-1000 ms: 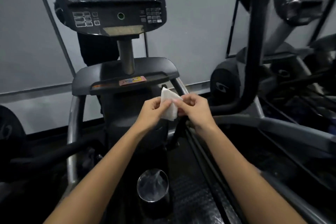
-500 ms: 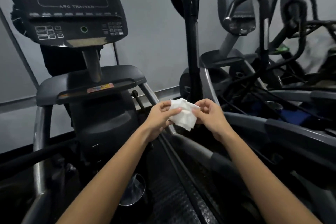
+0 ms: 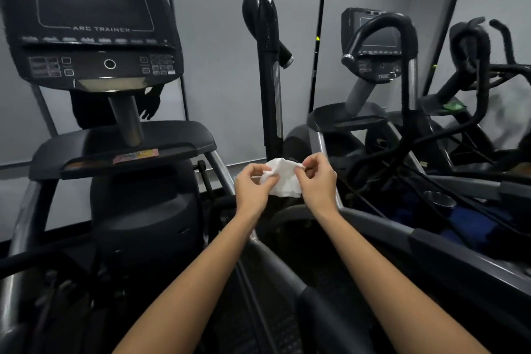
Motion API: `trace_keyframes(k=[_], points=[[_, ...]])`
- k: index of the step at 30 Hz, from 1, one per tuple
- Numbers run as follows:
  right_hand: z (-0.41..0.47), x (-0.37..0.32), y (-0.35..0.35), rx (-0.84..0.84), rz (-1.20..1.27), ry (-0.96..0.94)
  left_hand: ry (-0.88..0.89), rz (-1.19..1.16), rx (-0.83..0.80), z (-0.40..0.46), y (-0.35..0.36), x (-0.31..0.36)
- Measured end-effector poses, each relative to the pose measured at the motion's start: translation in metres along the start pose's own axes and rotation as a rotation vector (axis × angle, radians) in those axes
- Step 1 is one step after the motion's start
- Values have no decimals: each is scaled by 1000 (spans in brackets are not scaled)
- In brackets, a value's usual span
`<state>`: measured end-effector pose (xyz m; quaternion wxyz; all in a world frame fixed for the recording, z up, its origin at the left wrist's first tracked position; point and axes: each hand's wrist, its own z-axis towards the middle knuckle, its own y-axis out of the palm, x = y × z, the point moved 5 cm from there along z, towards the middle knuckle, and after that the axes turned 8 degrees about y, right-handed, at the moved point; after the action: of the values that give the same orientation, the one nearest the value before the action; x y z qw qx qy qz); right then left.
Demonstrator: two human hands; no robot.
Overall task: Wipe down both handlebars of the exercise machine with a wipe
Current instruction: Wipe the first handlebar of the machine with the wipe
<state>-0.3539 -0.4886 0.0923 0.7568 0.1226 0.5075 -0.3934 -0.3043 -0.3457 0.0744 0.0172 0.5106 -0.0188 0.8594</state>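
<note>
A crumpled white wipe (image 3: pixel 283 179) is held between both hands in front of me, at the centre of the head view. My left hand (image 3: pixel 253 185) pinches its left edge and my right hand (image 3: pixel 317 181) pinches its upper right corner. Just behind the wipe rises the machine's tall black right handlebar (image 3: pixel 265 66), with a rounded top and a short side grip. The wipe does not touch it. The left handlebar is out of frame.
The Arc Trainer console (image 3: pixel 89 26) and its black tray (image 3: pixel 123 146) stand at the left. A second exercise machine (image 3: pixel 379 46) with curved black bars stands at the right, close by. Grey frame rails (image 3: pixel 402 236) run below my arms.
My view has swung right and up, bringing the right handlebar into the centre. Both hands have kept the wipe and spread it wider.
</note>
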Motion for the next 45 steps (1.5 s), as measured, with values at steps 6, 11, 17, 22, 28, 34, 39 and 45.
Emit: trace_keyframes(k=[6, 11, 17, 22, 28, 34, 39, 45], points=[[15, 5, 30, 7, -237, -329, 35, 94, 141, 17, 4, -10], [-17, 24, 55, -87, -317, -550, 66, 119, 99, 21, 6, -14], [-12, 19, 67, -195, -528, -649, 176, 190, 42, 51, -6, 3], [-24, 42, 74, -234, -615, -671, 392, 310, -72, 96, 9, 63], [-20, 35, 81, -191, -743, -668, 679, 680, -239, 107, 25, 79], [-25, 46, 76, -192, -725, -728, 741, 769, -249, 108, 27, 72], [-23, 50, 75, -191, -771, -753, 758, 811, -235, 112, 25, 71], [-12, 30, 80, -126, -786, -755, 765, 800, -230, 112, 25, 71]])
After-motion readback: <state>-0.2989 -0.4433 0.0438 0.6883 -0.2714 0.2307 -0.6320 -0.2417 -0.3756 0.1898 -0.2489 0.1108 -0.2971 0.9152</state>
